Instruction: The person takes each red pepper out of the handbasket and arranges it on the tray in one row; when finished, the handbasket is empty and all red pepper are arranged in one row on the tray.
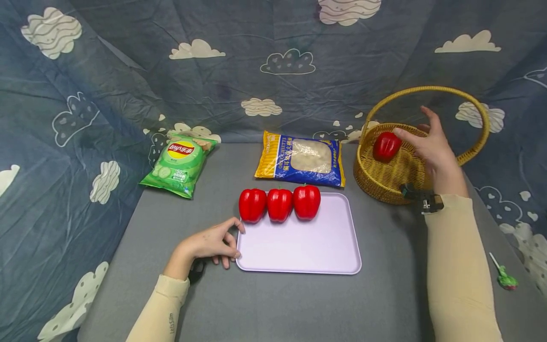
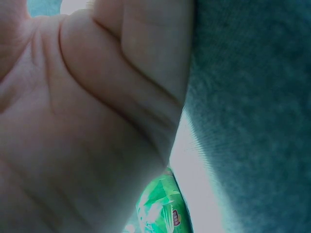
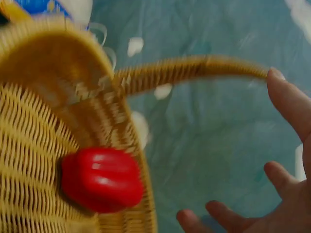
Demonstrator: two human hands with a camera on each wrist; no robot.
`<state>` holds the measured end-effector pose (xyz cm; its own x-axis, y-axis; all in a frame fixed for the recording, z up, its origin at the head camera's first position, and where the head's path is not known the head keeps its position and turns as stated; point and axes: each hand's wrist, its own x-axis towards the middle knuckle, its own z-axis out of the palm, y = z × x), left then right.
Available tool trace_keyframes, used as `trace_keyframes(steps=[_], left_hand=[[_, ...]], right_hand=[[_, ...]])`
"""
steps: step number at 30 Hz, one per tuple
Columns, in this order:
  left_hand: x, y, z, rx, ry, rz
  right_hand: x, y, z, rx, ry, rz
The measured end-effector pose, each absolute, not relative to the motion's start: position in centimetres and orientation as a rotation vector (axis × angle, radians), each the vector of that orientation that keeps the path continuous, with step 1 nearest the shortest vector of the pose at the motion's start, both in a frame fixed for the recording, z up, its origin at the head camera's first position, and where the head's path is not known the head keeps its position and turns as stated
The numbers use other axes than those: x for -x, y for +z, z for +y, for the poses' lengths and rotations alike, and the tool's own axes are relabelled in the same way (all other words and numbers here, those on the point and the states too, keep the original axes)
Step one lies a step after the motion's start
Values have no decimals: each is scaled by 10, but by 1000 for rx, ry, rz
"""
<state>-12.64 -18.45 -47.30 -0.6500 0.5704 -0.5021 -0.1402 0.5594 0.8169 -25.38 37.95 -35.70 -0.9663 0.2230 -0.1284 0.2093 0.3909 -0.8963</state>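
Observation:
A red bell pepper lies inside the wicker basket, against its wall. Over the basket, under the raised handle, is my right hand, its fingers spread and holding nothing. The right wrist view shows a gap between those fingers and the pepper. My left hand touches the left rim of the lilac tray with its thumb and index finger, fingers loosely bent. Three more red bell peppers stand in a row along the tray's back left edge. The palm fills much of the left wrist view, hiding the fingertips.
Behind the tray lies a blue and yellow pasta bag. A green chip bag is at the back left, and a wrapped lollipop at the right. The basket's tall handle arches up near a cloud-patterned cloth.

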Motion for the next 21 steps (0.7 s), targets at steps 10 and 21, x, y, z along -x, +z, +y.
trace_keyframes(steps=[10, 21], left_hand=[[127, -472, -186, -335, 1134, 2000], [126, -473, -185, -341, 1144, 1999]], right_hand=[[306, -395, 406, 569, 1872, -2656], [316, -422, 405, 589, 2089, -2615]])
